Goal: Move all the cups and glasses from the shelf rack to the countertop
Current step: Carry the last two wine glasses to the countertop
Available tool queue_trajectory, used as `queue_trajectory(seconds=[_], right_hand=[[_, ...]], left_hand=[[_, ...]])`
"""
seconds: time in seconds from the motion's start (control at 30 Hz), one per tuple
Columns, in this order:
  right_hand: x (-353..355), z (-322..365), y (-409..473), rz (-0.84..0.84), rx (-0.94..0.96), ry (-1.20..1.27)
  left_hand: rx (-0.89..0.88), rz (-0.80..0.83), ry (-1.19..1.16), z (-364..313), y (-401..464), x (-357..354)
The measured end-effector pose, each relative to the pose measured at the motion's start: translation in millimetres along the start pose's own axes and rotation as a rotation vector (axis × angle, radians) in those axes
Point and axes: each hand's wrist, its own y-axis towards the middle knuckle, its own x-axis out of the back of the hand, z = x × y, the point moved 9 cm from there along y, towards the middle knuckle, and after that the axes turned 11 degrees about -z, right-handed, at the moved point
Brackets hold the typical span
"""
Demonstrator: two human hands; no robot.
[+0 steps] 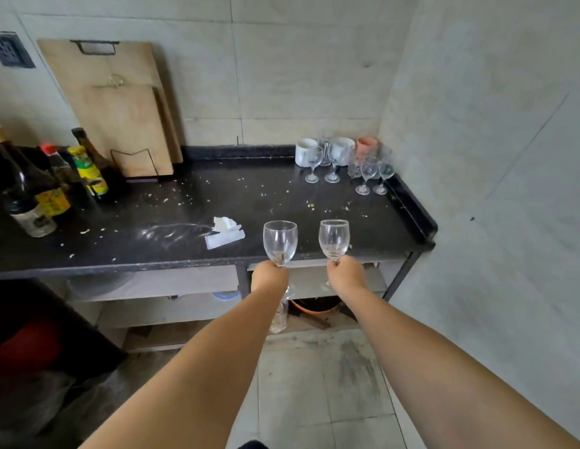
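I see a black speckled surface (191, 202) w/ pale crumbs. Clear glasses (343, 166), white mug (304, 152), terracotta-pink cup (366, 144). Cutting boards (120, 108) tan.

Your non-task clutter: two wooden cutting boards (120, 105) lean upright against wall at worktop back-left, wire stand (134, 163) in front. Dark sauce bottles (32, 189) crowd left edge, yellow-green labelled bottle (88, 171) among them. Crumpled white tissue (224, 233) lies near front edge, mid-worktop. Crumbs (311, 206) scattered across surface. Vent grille (8, 50) on wall upper left.

Left hand (270, 276) gripping wine glass (280, 241), right hand (345, 274) gripping second glass (334, 238), countertop (185, 218) beyond
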Motion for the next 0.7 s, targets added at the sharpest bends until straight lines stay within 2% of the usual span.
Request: queue_trajectory(seconds=[0.23, 0.47, 0.7], right_hand=[[-6.9, -2.4, 93.6, 0.019, -0.041, 0.007], [-31.2, 29.2, 209.9, 0.026, -0.079, 0.062], [-47.5, 54.2, 310.9, 0.011, -0.107, 0.066]], left_hand=[[0.021, -0.001, -0.007, -52.8, 69.9, -49.2], [0.031, 0.03, -0.002, -107.5, 172.5, -93.2], [0.134, 0.066, -0.08, -156.9, 266.3, -132.8]])
